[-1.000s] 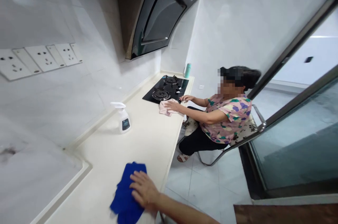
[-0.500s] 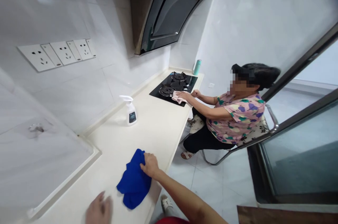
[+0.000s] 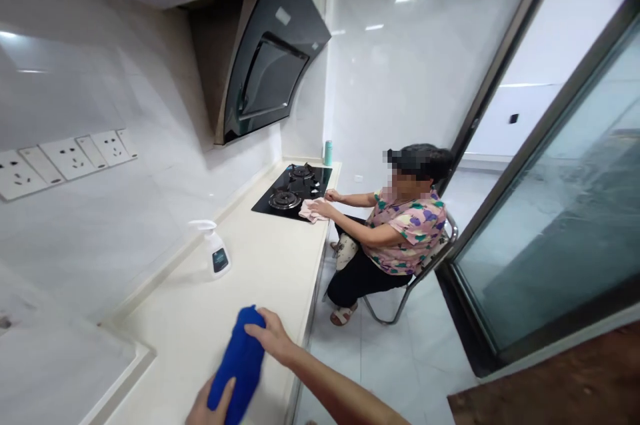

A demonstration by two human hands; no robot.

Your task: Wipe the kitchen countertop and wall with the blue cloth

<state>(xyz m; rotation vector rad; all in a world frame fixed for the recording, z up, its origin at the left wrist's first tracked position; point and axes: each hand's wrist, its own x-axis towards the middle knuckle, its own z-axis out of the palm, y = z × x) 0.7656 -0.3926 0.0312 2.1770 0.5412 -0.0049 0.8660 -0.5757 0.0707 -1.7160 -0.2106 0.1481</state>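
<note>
A blue cloth is bunched into a long roll just above the cream countertop near its front edge. My right hand grips the far end of the roll with curled fingers. At the bottom edge of the view my left hand holds the near end, thumb over the cloth. Both hands are closed on it.
A white spray bottle stands by the wall. Farther along are a black gas hob, a teal bottle and a range hood. Another person, seated on a chair, holds a pink cloth at the hob. Wall sockets at left; glass door at right.
The blue cloth lay spread under my right hand; now it is gathered into a roll between both hands. My left hand came in and took hold. The other person's cloth shifted on the hob.
</note>
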